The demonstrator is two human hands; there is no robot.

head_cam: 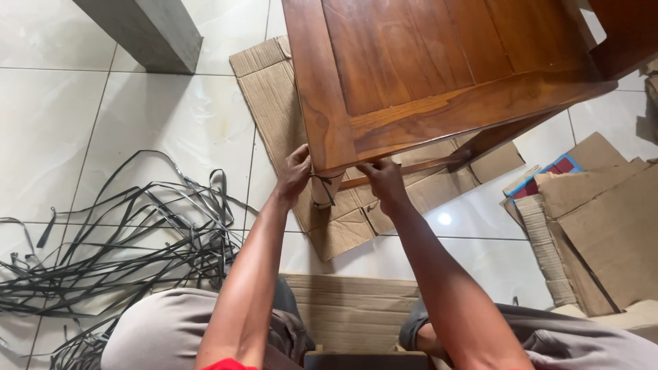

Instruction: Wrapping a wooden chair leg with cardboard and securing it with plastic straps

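Head view, left hand (295, 175), right hand (384, 179) at table leg (325, 188)

Tangle of black straps (130, 253) on white tiles, stacked cardboard (603, 233), grey pillar (147, 31)

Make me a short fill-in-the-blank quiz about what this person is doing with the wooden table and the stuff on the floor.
1. Both hands, the left hand and the right hand, meet at a ____ of the wooden table.
2. The table stands on flattened sheets of ____.
3. The tangled pile of dark straps lies on the person's ____ side.
4. The floor is covered in pale ____.

Missing words: corner; cardboard; left; tiles
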